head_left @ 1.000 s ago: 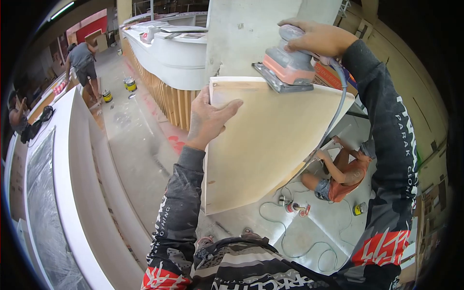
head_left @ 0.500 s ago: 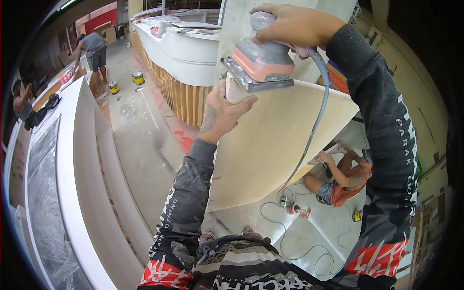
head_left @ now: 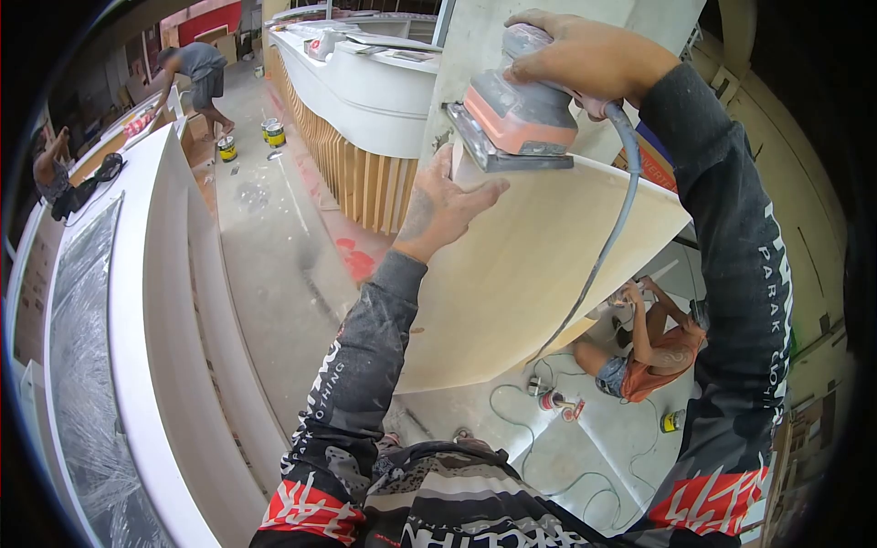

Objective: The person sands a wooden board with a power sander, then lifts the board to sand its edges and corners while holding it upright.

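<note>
My right hand (head_left: 589, 57) is wrapped over the top knob of an orange and grey electric sander (head_left: 523, 119). The sander's flat pad rests, slightly tilted in view, on the top edge of a large pale wooden panel (head_left: 521, 265) near its left corner. From the sander's rear a grey cord (head_left: 619, 224) hangs down across the panel's face. My left hand (head_left: 446, 208) grips that panel corner just below the pad, thumb on the near face; its other fingers are partly hidden behind the panel. Pale dust coats both hands and the sleeves.
A white curved counter (head_left: 356, 100) with wooden slats stands beyond. Long white curved furniture (head_left: 164, 274) lines the left. A seated person (head_left: 653, 352) works low on the right; two others are far left. Paint cans (head_left: 227, 148) and a looping cable (head_left: 498, 411) lie on the floor.
The view has turned a little left, so my hands, sander and panel appear farther right. The sander stays at the same panel corner. The seated person's arms have shifted.
</note>
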`<state>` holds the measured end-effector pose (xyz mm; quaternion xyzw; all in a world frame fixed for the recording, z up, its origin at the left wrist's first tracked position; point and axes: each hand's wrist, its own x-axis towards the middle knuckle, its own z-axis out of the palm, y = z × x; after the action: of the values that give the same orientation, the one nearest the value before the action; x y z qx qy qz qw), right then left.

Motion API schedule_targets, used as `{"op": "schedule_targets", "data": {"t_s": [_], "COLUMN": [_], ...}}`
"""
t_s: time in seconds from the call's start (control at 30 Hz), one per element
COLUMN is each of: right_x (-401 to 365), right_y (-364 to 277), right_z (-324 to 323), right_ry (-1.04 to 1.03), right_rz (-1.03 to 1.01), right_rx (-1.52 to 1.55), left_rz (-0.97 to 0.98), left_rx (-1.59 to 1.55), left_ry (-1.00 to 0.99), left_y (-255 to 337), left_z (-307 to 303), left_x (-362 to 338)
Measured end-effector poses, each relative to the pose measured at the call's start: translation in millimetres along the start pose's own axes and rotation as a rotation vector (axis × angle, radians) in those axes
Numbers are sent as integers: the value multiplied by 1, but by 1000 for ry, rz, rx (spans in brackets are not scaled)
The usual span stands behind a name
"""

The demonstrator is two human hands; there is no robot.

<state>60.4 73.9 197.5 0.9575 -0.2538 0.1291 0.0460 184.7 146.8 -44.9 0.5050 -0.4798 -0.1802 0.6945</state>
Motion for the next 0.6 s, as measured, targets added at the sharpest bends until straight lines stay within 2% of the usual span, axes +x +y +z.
{"op": "schedule_targets", "data": {"t_s": [0.07,0.1,0.17,0.2,0.27,0.3,0.37,0.43,0.47,0.53,0.6], "right_x": [-12,-15,-7,-3,-15,-20,-20,-13,-15,-18,-12], "right_y": [-8,-11,21,32,9,-4,-5,3,-8,-30,-18], "right_z": [-7,-9,2,7,-1,-8,-8,1,-6,-27,-11], "right_ry": [-34,-68,-16,42,26,-49,-123,-4,-4,-163,-115], "right_rz": [38,75,10,-44,17,68,124,-35,-29,-93,-84], "right_rx": [36,74,17,-33,-40,4,52,47,49,-85,-133], "left_rz": [-148,-147,8,7,8,5,19,-11,-39,-27,-12], "left_rx": [-102,-105,-22,-22,52,53,-133,-103,-75,-60,-45], "left_ry": [-131,-123,-14,-9,28,23,-45,-44,-36,-37,-25], "left_y": [17,12,-6,-15,-22,-20,4,4,5,7,10], "left_z": [-6,-5,0,1,4,4,3,2,2,3,1], "left_x": [-3,-2,4,7,10,8,2,3,3,3,2]}}
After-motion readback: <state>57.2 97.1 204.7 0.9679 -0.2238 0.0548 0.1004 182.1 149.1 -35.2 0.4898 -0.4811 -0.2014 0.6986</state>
